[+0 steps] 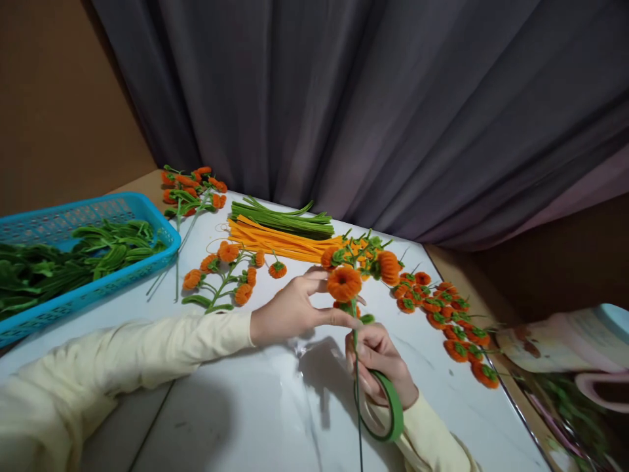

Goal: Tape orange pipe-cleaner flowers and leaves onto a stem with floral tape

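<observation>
My left hand reaches in from the left, its thumb and fingers closed around the stem just below several orange fuzzy flowers. Below it, my right hand pinches at the same upright green stem. A roll of green floral tape hangs from the fingers of my right hand, beside the stem. A small green leaf shows behind the stem between the two hands. Part of the left fingers is hidden behind the flowers.
A finished-looking flower spray lies left of my hands. Behind are orange pipe cleaners and green pipe cleaners. Several loose orange flowers lie right. A blue basket holds green leaves; more flower stems lie back left.
</observation>
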`<move>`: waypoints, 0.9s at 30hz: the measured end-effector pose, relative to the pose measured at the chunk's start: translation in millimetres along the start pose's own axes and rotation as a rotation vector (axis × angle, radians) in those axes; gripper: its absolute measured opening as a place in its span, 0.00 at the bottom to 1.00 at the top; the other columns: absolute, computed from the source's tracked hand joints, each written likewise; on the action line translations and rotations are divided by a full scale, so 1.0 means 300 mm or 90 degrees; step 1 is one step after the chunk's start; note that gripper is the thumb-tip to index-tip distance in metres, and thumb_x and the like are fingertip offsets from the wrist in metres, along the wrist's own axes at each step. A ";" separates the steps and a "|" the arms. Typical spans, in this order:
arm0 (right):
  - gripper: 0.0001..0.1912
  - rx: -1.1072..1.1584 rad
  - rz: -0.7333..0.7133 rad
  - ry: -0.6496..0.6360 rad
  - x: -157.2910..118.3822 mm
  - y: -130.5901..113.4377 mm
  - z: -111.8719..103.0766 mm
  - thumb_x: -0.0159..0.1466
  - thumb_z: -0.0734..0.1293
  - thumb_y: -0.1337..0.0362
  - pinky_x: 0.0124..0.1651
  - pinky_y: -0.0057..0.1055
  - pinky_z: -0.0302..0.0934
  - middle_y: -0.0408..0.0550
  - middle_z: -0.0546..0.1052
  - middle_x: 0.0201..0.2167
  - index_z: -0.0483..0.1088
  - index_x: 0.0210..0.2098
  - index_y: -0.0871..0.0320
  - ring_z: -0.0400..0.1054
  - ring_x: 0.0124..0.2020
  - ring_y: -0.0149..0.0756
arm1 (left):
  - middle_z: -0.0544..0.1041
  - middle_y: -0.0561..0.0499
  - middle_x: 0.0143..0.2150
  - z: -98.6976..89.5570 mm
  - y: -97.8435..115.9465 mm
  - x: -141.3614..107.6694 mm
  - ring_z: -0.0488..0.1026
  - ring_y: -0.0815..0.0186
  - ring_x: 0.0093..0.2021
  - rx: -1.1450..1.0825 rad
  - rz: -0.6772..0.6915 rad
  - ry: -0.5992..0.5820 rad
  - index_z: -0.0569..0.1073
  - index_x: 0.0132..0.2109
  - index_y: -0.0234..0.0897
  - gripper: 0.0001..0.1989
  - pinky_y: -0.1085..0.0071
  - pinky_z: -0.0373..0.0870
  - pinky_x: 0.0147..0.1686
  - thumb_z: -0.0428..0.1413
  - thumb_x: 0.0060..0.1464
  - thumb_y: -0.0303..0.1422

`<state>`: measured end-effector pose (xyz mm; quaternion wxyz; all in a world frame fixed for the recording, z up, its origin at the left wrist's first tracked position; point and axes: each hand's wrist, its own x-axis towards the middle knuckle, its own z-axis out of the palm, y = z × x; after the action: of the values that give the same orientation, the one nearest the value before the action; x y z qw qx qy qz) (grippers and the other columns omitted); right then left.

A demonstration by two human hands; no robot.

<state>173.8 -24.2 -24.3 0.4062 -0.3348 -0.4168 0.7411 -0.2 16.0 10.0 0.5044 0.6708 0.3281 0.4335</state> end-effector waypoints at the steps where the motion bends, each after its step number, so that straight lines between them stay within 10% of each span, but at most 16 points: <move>1: 0.18 -0.027 0.004 0.018 -0.005 -0.017 -0.005 0.49 0.73 0.54 0.11 0.18 0.41 0.42 0.65 0.09 0.68 0.17 0.63 0.49 0.07 0.20 | 0.74 0.47 0.45 -0.001 0.002 -0.016 0.69 0.62 0.46 0.022 -0.019 0.046 0.77 0.38 0.35 0.13 0.72 0.63 0.46 0.63 0.43 0.34; 11: 0.20 -0.638 -0.104 0.126 -0.039 -0.119 0.069 0.62 0.61 0.59 0.16 0.22 0.47 0.42 0.64 0.10 0.62 0.16 0.60 0.55 0.11 0.25 | 0.79 0.50 0.36 0.002 0.025 -0.076 0.72 0.67 0.34 0.044 -0.195 -0.019 0.77 0.38 0.36 0.16 0.75 0.64 0.32 0.53 0.52 0.43; 17: 0.14 -1.007 -0.193 0.120 -0.040 -0.073 0.104 0.58 0.56 0.72 0.18 0.25 0.46 0.43 0.64 0.10 0.58 0.16 0.58 0.57 0.11 0.29 | 0.67 0.54 0.15 -0.004 0.002 -0.055 0.59 0.72 0.19 0.362 -0.126 0.045 0.78 0.29 0.36 0.20 0.76 0.51 0.22 0.49 0.54 0.45; 21: 0.10 -1.228 -0.055 0.146 -0.031 -0.034 0.134 0.49 0.57 0.79 0.19 0.28 0.45 0.49 0.69 0.14 0.64 0.21 0.61 0.64 0.15 0.36 | 0.63 0.56 0.15 0.016 -0.014 -0.058 0.54 0.73 0.19 0.370 -0.086 0.037 0.77 0.27 0.36 0.18 0.76 0.49 0.23 0.49 0.55 0.41; 27: 0.10 -1.345 0.126 0.060 -0.005 -0.015 0.213 0.49 0.61 0.81 0.20 0.28 0.51 0.58 0.74 0.23 0.68 0.27 0.64 0.70 0.22 0.42 | 0.55 0.60 0.09 0.033 -0.041 -0.024 0.53 0.75 0.13 0.098 -0.374 0.017 0.72 0.20 0.32 0.14 0.76 0.46 0.16 0.52 0.50 0.34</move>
<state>122.7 -46.1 7.3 -0.1374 -0.5785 -0.8038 0.0193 5.7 9.1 -4.7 0.5513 0.5780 0.5465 0.2519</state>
